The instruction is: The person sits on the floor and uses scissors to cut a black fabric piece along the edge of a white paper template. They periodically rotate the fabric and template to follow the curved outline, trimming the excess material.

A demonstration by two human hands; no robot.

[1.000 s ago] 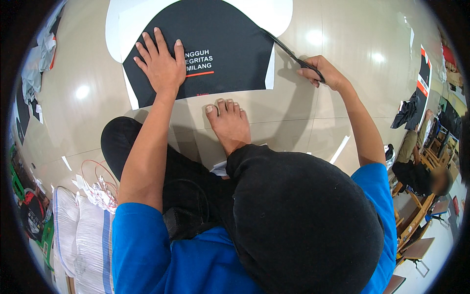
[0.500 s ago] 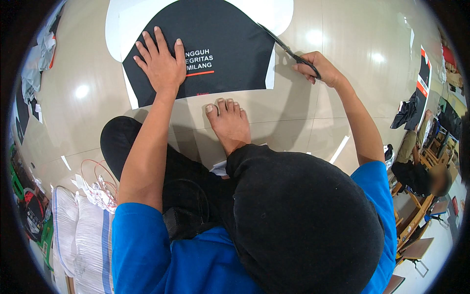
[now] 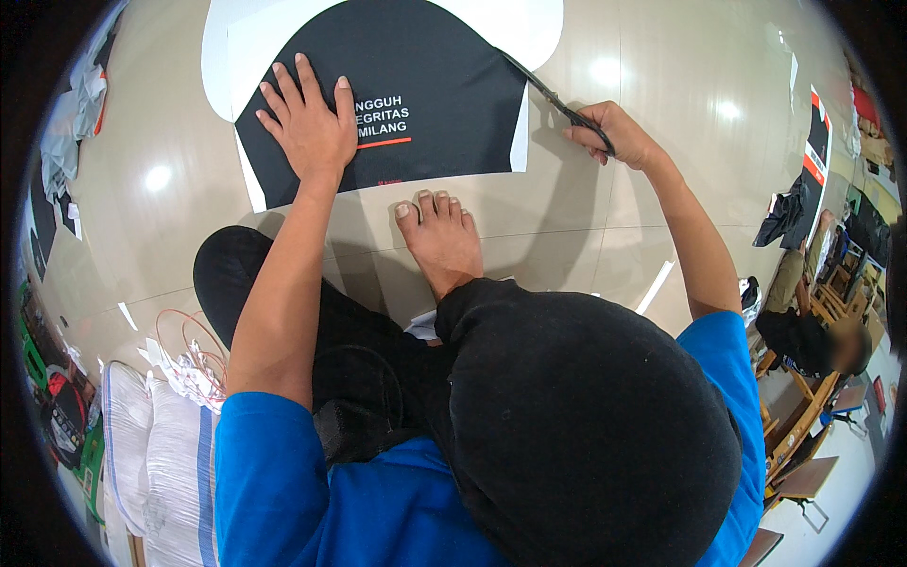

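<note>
A black curved fabric panel with white print and a short orange line lies on the floor over white sheet material. My left hand rests flat on the panel's left part, fingers spread and holding nothing. At the right side, my right hand grips the black handles of a pair of scissors. Their blades reach up and left to the panel's upper right edge, and look nearly closed. Below the panel's lower edge is my bare foot.
White woven sacks lie at the lower left beside white scraps and a thin reddish cord. Another black panel with orange and white bands lies far right. Beyond it a person is near wooden chairs.
The scissor blades have drawn closer together at the panel's edge. The panel and both hands have shifted very slightly left; my left hand stays flat on the fabric.
</note>
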